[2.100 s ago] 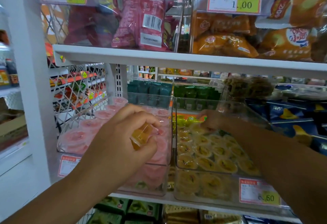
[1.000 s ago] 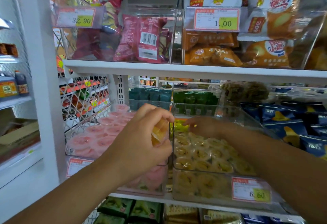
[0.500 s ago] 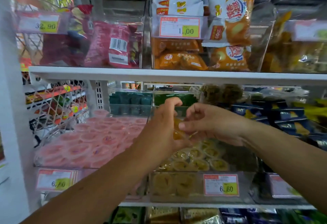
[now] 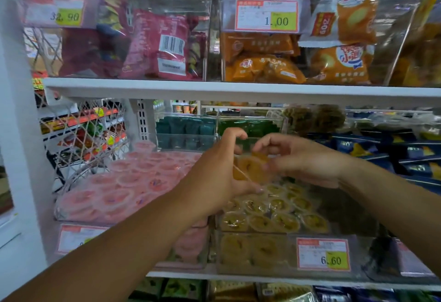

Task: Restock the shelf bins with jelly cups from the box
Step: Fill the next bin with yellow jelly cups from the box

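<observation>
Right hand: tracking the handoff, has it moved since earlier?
Yes: the right hand lifted out of the yellow-cup bin, up to the jelly cup the left hand holds.

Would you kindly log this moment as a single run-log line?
left hand: grips orange plastic jelly cup | right hand: pinches same cup | clear plastic bin of yellow jelly cups: below hands, part-filled

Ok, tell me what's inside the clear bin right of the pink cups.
Yellow jelly cups fill the bin in layers, visible through its front wall. The left hand and right hand, holding an orange cup above it, cover the rear rows.
</observation>
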The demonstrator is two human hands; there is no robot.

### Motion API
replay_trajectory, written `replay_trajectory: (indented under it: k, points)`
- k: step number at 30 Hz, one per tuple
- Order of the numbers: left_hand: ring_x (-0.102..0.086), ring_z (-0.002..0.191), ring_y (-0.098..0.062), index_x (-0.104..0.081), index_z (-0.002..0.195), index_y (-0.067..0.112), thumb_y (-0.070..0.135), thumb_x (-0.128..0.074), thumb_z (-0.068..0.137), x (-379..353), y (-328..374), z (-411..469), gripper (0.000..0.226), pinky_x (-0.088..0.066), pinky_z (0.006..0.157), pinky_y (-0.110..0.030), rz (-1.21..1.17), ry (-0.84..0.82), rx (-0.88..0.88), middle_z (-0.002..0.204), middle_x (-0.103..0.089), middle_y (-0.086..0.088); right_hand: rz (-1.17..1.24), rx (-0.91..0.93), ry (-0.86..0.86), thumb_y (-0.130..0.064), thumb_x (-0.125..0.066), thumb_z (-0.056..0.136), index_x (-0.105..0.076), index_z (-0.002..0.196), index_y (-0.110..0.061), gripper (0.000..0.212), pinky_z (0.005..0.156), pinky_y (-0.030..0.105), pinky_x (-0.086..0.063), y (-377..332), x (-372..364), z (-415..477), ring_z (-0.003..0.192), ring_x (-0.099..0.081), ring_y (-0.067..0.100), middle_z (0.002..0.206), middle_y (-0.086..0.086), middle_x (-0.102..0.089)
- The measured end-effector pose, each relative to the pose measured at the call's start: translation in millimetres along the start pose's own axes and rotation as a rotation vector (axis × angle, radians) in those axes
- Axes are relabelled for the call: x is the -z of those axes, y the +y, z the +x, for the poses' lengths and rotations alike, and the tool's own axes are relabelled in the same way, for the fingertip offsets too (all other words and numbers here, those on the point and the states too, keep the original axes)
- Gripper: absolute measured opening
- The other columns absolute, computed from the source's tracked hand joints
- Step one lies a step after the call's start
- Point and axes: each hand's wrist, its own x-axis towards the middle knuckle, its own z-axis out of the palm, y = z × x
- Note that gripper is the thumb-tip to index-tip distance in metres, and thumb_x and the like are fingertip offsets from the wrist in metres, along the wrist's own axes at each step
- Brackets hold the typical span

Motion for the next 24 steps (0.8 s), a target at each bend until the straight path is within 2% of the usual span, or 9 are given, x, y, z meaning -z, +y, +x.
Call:
replay_trajectory:
  k: [3, 6, 9, 11, 13, 15, 18, 21, 24]
  points:
    - [-0.057, 0.102, 0.004, -0.042, 0.127, 0.038, 0.053, -0.074, 0.072, 10.8, -9.8, -2.0, 0.065, -0.039, 0.073, -0.007, -0.063, 0.041, 0.03, 0.123, -0.057, 0.019, -0.016, -0.127, 0.17, -0.009, -0.055, 0.093, -0.066, 0.107, -0.005, 0.018, 0.069, 0.026, -0.054, 17.4, 18.8, 29.1, 0.083, -0.066, 0.017, 0.101, 0.01, -0.07]
    - [-0.06, 0.086, 0.007, -0.045, 0.119, 0.043, 0.07, -0.054, 0.071, 19.7, -11.6, -7.9, 0.055, -0.039, 0.065, -0.011, -0.065, 0.108, 0.021, 0.102, -0.063, 0.022, -0.667, -0.342, 0.343, -0.026, -0.056, 0.094, -0.067, 0.094, -0.013, 0.017, 0.062, 0.025, -0.052, 57.2, 39.8, 68.1, 0.076, -0.064, 0.015, 0.09, 0.007, -0.066]
    - [-0.06, 0.079, 0.008, -0.042, 0.112, 0.048, 0.076, -0.047, 0.065, 25.8, -12.7, -10.8, 0.055, -0.041, 0.063, -0.011, -0.053, 0.176, -0.008, 0.094, -0.061, 0.024, -0.861, -0.456, 0.332, -0.021, -0.056, 0.094, -0.065, 0.104, -0.006, 0.02, 0.072, 0.036, -0.06, 94.2, 54.3, 100.3, 0.083, -0.068, 0.022, 0.097, 0.011, -0.067]
    - [-0.056, 0.086, 0.011, -0.038, 0.113, 0.051, 0.073, -0.05, 0.068, 27.4, -14.5, -12.2, 0.051, -0.04, 0.063, -0.007, -0.073, 0.152, 0.0, 0.103, -0.055, 0.027, -0.86, -0.479, 0.383, -0.021, -0.06, 0.092, -0.065, 0.105, -0.005, 0.021, 0.071, 0.039, -0.061, 105.8, 62.2, 113.6, 0.081, -0.069, 0.022, 0.092, 0.011, -0.067]
    - [-0.054, 0.091, 0.012, -0.035, 0.118, 0.051, 0.056, -0.057, 0.081, 27.0, -15.5, -15.1, 0.043, -0.042, 0.064, -0.005, -0.129, 0.079, 0.004, 0.115, -0.047, 0.027, -0.905, -0.494, 0.398, -0.024, -0.062, 0.091, -0.062, 0.109, -0.006, 0.025, 0.071, 0.033, -0.059, 112.8, 63.0, 116.9, 0.085, -0.066, 0.021, 0.092, 0.009, -0.064]
    - [-0.053, 0.089, 0.011, -0.033, 0.123, 0.049, 0.035, -0.055, 0.09, 25.7, -16.6, -17.8, 0.042, -0.042, 0.069, -0.005, -0.171, 0.015, -0.011, 0.121, -0.04, 0.026, -1.007, -0.477, 0.394, -0.024, -0.063, 0.091, -0.057, 0.119, -0.005, 0.034, 0.074, 0.028, -0.051, 118.7, 59.5, 113.4, 0.097, -0.061, 0.023, 0.105, 0.01, -0.061]
    - [-0.049, 0.104, 0.013, -0.033, 0.13, 0.049, 0.033, -0.059, 0.092, 23.7, -18.4, -16.8, 0.049, -0.042, 0.082, -0.006, -0.136, 0.024, -0.05, 0.129, -0.04, 0.029, -1.039, -0.429, 0.405, -0.021, -0.065, 0.089, -0.054, 0.124, -0.017, 0.037, 0.082, 0.029, -0.053, 124.7, 54.3, 104.9, 0.099, -0.059, 0.019, 0.12, 0.008, -0.056]
    - [-0.046, 0.119, 0.01, -0.035, 0.134, 0.049, 0.033, -0.067, 0.087, 20.7, -20.8, -12.7, 0.059, -0.041, 0.097, -0.016, -0.136, 0.038, -0.054, 0.133, -0.044, 0.03, -1.153, -0.41, 0.192, -0.028, -0.057, 0.094, -0.053, 0.129, -0.025, 0.036, 0.091, 0.03, -0.05, 123.7, 49.4, 100.5, 0.106, -0.056, 0.018, 0.129, 0.005, -0.054]
    - [-0.046, 0.12, 0.01, -0.034, 0.134, 0.049, 0.031, -0.07, 0.085, 15.6, -23.3, -11.1, 0.064, -0.041, 0.099, -0.017, -0.115, 0.028, -0.059, 0.134, -0.044, 0.028, -1.225, -0.42, -0.082, -0.03, -0.042, 0.101, -0.042, 0.141, -0.018, 0.042, 0.108, 0.04, -0.037, 132.8, 39.7, 97.7, 0.129, -0.044, 0.027, 0.147, 0.01, -0.041]
